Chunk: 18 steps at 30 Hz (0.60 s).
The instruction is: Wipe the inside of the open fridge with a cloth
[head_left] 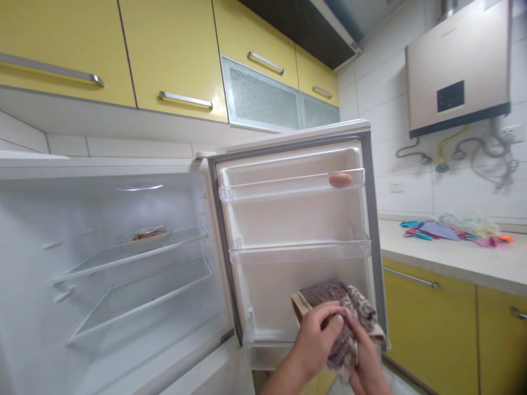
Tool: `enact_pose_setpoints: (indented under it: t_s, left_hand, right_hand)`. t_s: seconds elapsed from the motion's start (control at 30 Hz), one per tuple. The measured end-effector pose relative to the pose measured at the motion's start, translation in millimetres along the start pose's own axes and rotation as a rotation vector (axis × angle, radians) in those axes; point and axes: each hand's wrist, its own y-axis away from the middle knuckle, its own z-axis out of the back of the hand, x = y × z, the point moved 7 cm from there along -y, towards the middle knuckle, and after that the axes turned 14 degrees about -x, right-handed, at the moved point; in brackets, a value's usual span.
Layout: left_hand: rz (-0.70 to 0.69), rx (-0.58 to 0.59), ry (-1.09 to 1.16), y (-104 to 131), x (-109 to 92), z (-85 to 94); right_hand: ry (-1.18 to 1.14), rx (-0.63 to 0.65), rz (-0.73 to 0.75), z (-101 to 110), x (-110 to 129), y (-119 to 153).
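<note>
While the refrigerator door point(296, 208) stands swung open toward the right, the left hand point(319, 332) and right hand point(366, 354) meet in front of its lower part, both gripping a brown-and-cream patterned towel point(325, 293) bunched between them. The left hand's fingers curl over the cloth, its thumb near the right fingertips; the towel's folds spread beyond the hands on the far side, and whether it touches the door is unclear. At the right end of the door's top clear rack point(272, 187) sits a brown egg point(340, 180). Inside the refrigerator compartment point(33, 241), on the left, a food tray point(149, 236) rests on the upper glass shelf point(107, 257). Far right, colourful cloths point(440, 230) lie heaped on the countertop point(411, 247), below a wall-mounted water heater point(457, 71).
</note>
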Motion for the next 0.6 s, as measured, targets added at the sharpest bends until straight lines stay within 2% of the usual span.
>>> enact_pose_setpoints:
  t_s: [0.07,0.13,0.23,0.3,0.37,0.4,0.43,0.5,0.6]
  left_hand:
    - [-0.027,-0.116,-0.012,-8,-11,27.2]
    - [-0.038,-0.284,-0.045,-14,-16,66.7]
    - [-0.04,-0.529,-0.034,-17,-17,136.8]
    - [-0.042,-0.667,-0.021,-16,-15,182.2]
    - [-0.074,-0.807,-0.014,-15,-17,221.1]
    - [-0.097,-0.85,-0.007,-15,-20,234.9]
    - [-0.134,-0.878,-0.003,-16,-24,244.8]
    - [-0.213,-0.866,-0.034,-20,-35,251.9]
    - [-0.328,-0.728,-0.174,-28,-55,240.7]
  right_hand:
    - [-0.024,-0.061,0.021,-1,17,-2]
    - [-0.031,-0.139,0.159,1,44,-3]
    - [0.078,-0.268,0.609,11,99,8]
    - [0.173,-0.348,0.865,13,127,18]
    - [0.245,-0.386,1.049,4,143,23]
    - [0.262,-0.383,1.109,-5,147,24]
    - [0.29,-0.367,1.179,-18,147,24]
    - [0.368,-0.309,1.322,-53,141,27]
    - [0.721,-0.163,1.739,-118,109,49]
